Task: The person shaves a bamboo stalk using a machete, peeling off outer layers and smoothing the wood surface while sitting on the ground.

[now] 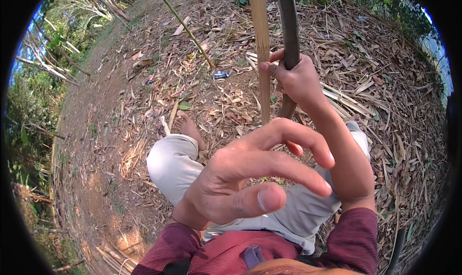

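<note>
My left hand (260, 167) is raised close in front of my body, with its fingers curved, apart and holding nothing. Ahead of it and to the right, my right hand (299, 80) is closed around a dark wooden pole (288, 25). The thumb tip of that hand also presses against a long pale strip of split bamboo (261, 30). Strip and pole both stand nearly upright, side by side, and run past the top of the view. My left hand is in front of the strip's lower end and hides it.
Dry leaves (231, 102) and bamboo slivers (346, 99) litter the sloping ground. A thin green stem (185, 27) leans at the upper left, near a small blue wrapper (221, 74). My bare foot (190, 131) rests on the ground. Bushes (29, 97) stand at far left.
</note>
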